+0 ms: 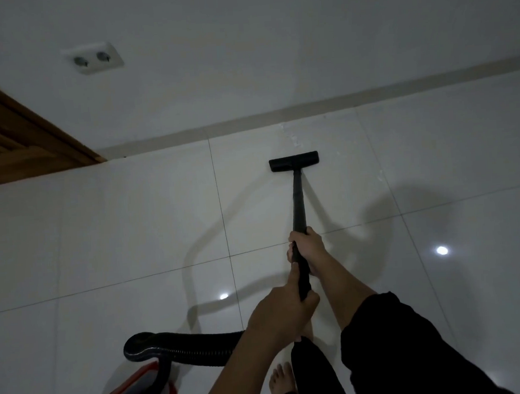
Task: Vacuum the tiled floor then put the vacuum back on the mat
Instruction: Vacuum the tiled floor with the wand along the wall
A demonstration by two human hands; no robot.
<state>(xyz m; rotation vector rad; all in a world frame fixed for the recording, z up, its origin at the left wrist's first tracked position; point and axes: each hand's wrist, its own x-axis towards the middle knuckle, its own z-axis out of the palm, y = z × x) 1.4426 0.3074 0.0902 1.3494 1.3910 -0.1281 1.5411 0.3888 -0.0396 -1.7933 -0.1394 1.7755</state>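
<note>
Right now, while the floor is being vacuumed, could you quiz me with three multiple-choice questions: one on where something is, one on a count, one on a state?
1. Where is the floor nozzle?
A. On the tiles near the skirting
B. On the wall
C. On a mat

2. How many round sockets show in the wall outlet?
A. One
B. Two
C. Four

3. How is the wand held?
A. Left hand only
B. Lying loose
C. Both hands gripping

Answers: 1 A, the nozzle sits flat on tile just short of the wall's base. 2 B, two dark rounds show side by side. 3 C, the right hand grips higher up, the left hand lower.
</note>
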